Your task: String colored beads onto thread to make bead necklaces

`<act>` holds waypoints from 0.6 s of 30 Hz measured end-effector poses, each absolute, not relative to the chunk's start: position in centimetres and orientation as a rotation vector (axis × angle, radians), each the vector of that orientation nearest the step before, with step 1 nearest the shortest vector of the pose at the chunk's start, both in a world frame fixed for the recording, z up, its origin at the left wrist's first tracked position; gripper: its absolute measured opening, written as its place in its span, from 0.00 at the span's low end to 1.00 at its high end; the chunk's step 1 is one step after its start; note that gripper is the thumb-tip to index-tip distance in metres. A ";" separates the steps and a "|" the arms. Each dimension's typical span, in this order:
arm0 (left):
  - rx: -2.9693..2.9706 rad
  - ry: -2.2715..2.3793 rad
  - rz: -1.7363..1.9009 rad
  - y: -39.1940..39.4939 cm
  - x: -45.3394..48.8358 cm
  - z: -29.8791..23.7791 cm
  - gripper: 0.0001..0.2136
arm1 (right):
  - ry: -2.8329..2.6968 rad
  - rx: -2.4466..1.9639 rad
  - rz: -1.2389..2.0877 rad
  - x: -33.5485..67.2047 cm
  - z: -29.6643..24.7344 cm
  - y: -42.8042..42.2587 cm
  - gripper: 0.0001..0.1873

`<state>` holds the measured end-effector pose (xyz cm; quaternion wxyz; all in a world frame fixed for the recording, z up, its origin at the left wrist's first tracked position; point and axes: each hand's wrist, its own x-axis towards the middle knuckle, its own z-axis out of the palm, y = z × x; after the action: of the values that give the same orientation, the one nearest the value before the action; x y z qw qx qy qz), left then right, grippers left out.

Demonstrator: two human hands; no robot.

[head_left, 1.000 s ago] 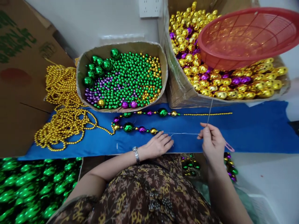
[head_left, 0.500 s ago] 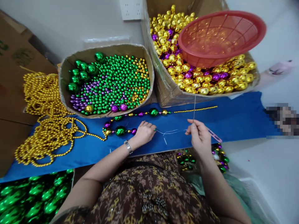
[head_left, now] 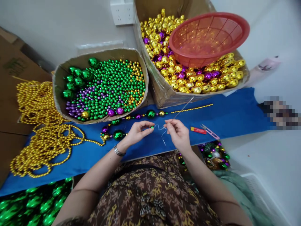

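Observation:
Between thumb and fingers of my left hand (head_left: 137, 133) is a small green bead (head_left: 152, 127) at the end of a strung bead necklace. My right hand (head_left: 178, 133) pinches a long thin needle (head_left: 184, 107), its tip pointing up and to the right. White thread (head_left: 161, 127) hangs loosely in the short gap between my hands. The bead necklace (head_left: 118, 135), with green, purple and gold beads, curves over the blue cloth and continues behind my hands into a line of small gold beads (head_left: 192, 108).
Beyond the cloth (head_left: 225, 122) stand a box of small beads (head_left: 53, 84) and a larger box of gold beads (head_left: 162, 97) with a red basket (head_left: 209, 58) on top. Gold bead strands (head_left: 42, 150) heap at left. Pink thread snips (head_left: 213, 133) and a red-yellow packet (head_left: 198, 130) lie at right.
My right hand has moved left toward my left hand, and the needle has tilted from upright to slanting right. My left hand has lifted its fingertips around the green bead. The thread has slackened.

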<state>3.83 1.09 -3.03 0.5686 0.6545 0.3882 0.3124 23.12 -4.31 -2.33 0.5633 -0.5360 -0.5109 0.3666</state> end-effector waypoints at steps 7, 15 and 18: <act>1.349 0.884 0.749 0.7 3.9 -3.2 0.15 | -1.191 -1.214 0.921 21.7 -3.2 -3.9 0.11; 1.327 0.878 0.746 0.4 4.0 -3.2 0.16 | -1.225 -1.268 0.947 21.2 -3.6 -3.7 0.13; 1.298 0.873 0.755 0.4 4.0 -3.2 0.16 | -1.243 -1.258 0.952 21.1 -3.5 -3.6 0.13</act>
<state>4.04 0.36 -3.21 0.6461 0.5705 0.3835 0.3317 21.09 -3.65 -3.47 0.5367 -0.5285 -0.5220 0.4001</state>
